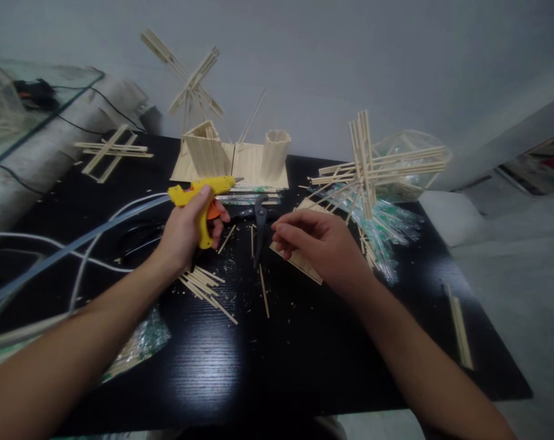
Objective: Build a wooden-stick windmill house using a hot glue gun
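My left hand point(189, 229) is wrapped round a yellow glue gun point(206, 184), its nozzle pointing right and a finger by the orange trigger. A long translucent glue stick point(75, 247) trails from its rear. My right hand point(320, 241) hovers over a flat panel of sticks point(299, 261), fingers pinched together; whether something thin is between the fingertips is too small to tell. Dark cutters point(259, 229) lie between the two hands. Loose wooden sticks point(207, 290) are scattered on the black table point(277, 366) below the glue gun.
Behind stands a stick-built base with two towers point(274, 156) and a windmill-like cross point(194, 85). Another stick cross point(368, 165) rises at right over plastic-wrapped bundles point(391, 229). A crossed stick frame point(114, 153) lies back left. White cable point(88, 263) curls at left.
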The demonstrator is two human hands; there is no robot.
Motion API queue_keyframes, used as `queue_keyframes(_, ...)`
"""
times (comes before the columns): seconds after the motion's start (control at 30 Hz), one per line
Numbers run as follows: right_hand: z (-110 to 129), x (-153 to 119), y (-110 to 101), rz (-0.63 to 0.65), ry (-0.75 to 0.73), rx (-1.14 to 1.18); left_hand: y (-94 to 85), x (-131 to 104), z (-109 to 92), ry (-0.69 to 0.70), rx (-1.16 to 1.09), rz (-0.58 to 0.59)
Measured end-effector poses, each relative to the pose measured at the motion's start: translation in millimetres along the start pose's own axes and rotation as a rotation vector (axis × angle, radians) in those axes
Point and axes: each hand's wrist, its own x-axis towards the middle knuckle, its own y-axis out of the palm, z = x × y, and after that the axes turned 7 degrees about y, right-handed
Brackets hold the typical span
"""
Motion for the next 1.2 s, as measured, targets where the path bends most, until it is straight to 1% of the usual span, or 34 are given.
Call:
queue_keyframes(0.07,0,0,-2,-0.043,-0.042,-0.079,-0.9,1,0,0.001,0.005,-0.004)
queue_keyframes(0.13,-1,-1,-3,-0.086,-0.091,-0.205,-1.5,1,1,0.029,0.022,-0.008)
queue_keyframes(0.23,-4,-4,-1,-0.138,-0.177,-0.496,-1.2,0,3,0.090,0.086,-0.003)
queue_keyframes(0.33,-11,-4,4,-0.109,-0.271,-0.757,-0.2,-3,4,0.096,0.139,0.009)
queue_keyframes(0.43,-19,-2,9,-0.062,-0.302,-0.893,0.1,-4,6,0.085,0.157,0.019)
queue_keyframes(0.57,-26,1,14,-0.067,-0.301,-0.993,-0.7,-3,7,0.090,0.165,0.022)
queue_keyframes(0.63,-26,1,14,-0.043,-0.282,-1.030,-0.7,-3,7,0.089,0.162,0.019)
queue_keyframes(0.77,-22,-1,15,0.028,-0.167,-1.135,1.0,-4,5,0.087,0.152,0.023)
queue_keyframes(0.87,-21,-2,17,0.017,-0.107,-1.214,2.4,-5,5,0.094,0.158,0.033)
queue_keyframes(0.97,-24,-3,21,0.024,-0.144,-1.196,2.7,-5,6,0.087,0.160,0.042)
queue_keyframes(1.07,-31,-3,25,0.091,-0.164,-1.171,1.7,-5,9,0.084,0.171,0.054)
queue_keyframes(1.2,-39,-5,29,0.164,-0.152,-1.215,1.1,-5,10,0.103,0.200,0.058)
